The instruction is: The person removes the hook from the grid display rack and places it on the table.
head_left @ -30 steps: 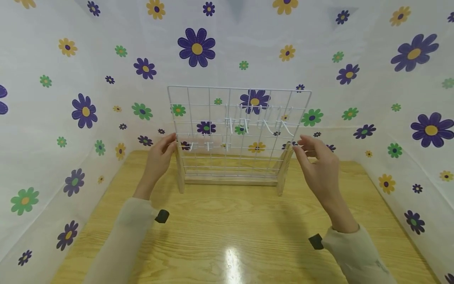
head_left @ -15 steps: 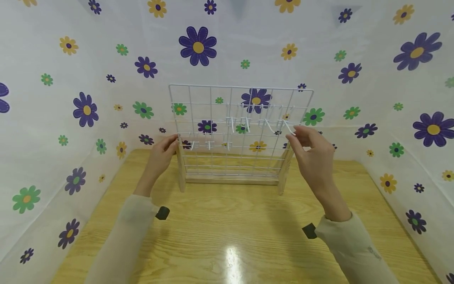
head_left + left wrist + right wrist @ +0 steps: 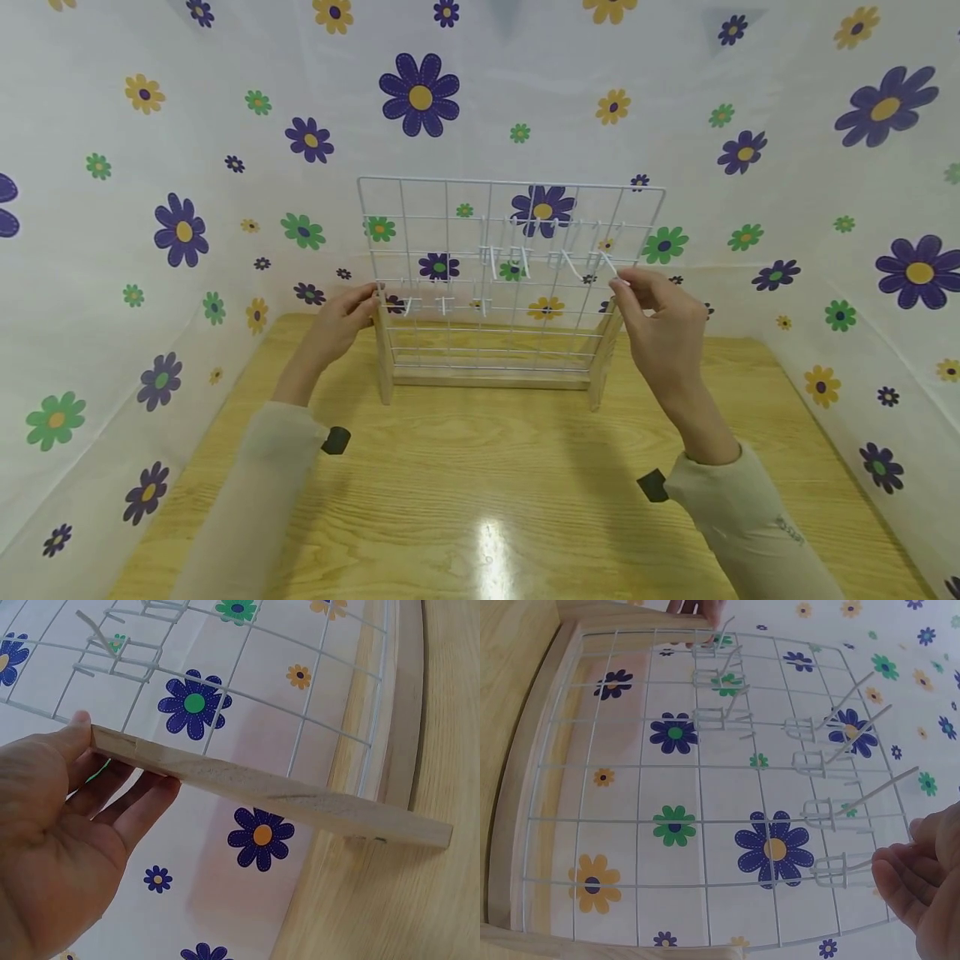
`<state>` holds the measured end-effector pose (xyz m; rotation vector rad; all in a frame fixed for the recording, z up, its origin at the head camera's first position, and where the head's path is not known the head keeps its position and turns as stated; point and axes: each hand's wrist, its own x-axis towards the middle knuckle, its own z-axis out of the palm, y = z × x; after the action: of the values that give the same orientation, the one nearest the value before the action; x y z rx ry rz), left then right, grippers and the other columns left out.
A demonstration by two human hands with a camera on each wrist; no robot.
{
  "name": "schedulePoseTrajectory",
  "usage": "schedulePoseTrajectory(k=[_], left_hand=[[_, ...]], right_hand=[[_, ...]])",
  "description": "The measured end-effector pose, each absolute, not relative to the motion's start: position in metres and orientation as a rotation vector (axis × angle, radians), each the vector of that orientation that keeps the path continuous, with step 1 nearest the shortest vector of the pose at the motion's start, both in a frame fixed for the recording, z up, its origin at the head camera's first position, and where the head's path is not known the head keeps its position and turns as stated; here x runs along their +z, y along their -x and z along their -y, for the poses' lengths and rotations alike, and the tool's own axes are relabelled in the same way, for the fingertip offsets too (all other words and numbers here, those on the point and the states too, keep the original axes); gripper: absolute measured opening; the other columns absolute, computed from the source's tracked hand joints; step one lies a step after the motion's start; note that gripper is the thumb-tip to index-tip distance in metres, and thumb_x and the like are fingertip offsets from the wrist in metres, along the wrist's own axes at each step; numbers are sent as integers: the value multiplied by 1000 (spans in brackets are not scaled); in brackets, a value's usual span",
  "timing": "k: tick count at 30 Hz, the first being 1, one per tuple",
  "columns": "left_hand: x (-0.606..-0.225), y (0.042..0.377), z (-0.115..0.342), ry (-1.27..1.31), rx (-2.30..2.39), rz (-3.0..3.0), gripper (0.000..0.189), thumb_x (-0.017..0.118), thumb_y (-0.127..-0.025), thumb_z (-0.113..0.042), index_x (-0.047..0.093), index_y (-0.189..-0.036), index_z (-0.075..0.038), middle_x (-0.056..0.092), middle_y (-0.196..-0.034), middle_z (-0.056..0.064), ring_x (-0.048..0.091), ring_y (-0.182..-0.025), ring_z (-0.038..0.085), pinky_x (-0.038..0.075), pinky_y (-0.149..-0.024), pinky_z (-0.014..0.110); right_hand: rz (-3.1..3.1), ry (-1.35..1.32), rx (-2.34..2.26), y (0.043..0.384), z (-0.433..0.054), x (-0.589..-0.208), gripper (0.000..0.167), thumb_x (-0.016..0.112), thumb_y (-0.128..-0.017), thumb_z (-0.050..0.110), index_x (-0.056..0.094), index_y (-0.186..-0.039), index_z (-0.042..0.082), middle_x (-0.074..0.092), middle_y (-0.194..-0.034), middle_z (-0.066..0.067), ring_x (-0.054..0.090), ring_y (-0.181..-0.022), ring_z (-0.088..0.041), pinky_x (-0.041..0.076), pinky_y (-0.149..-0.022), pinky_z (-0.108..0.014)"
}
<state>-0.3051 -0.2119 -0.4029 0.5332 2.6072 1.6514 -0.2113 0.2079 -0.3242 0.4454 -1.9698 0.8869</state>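
A white wire grid panel (image 3: 510,183) stands in a wooden stand (image 3: 491,382). My left hand (image 3: 333,329) holds the top of the stand's left upright (image 3: 277,791), with its thumb on the upper end and fingers against the side. On the panel's right, my right hand (image 3: 671,342) pinches the tip of the rightmost white hook (image 3: 861,865) between thumb and fingers. That hook's base still sits at the grid. Several more long hooks (image 3: 877,786) hang in the same row. Lower on the left hang shorter hooks (image 3: 444,306).
The stand rests on a wood-grain table (image 3: 450,467) near a flower-printed cloth backdrop (image 3: 480,92). The same cloth rises on both sides. A light-coloured sleeve with a small black block (image 3: 653,485) covers each forearm.
My right hand has moved left from beside the right upright and taken the rightmost hook's tip. My left hand has stayed on the left upright. The view has shifted slightly.
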Motion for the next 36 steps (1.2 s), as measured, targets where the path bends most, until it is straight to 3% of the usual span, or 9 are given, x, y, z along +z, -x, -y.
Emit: schedulePoseTrajectory(k=[15,29,36], left_hand=[[-400,312,215,-601,1598,-2578,48,42,-113,-20,40,-156,2,44,-156,24,50,-138,40,49,-109,45],[-399,308,213,-622,1649,-2538,48,40,-114,-17,38,-155,8,41,-156,29,43,-143,42,44,-112,49],[-399,308,213,-612,1638,-2525,51,39,-114,-19,31,-159,5,36,-162,24,40,-145,39,45,-112,46]], right_hand=[[1927,-446,870,213,-212,-323,11,73,-94,-1,74,-99,-11,76,-86,-19,66,-68,-13,44,-62,-1],[1860,-417,945,212,-211,-316,10,71,-96,-2,75,-99,-10,76,-86,-20,60,-77,15,51,-67,-2],[1850,-406,946,207,-213,-311,10,72,-96,-2,75,-101,-10,77,-89,-20,62,-81,16,52,-72,-3]])
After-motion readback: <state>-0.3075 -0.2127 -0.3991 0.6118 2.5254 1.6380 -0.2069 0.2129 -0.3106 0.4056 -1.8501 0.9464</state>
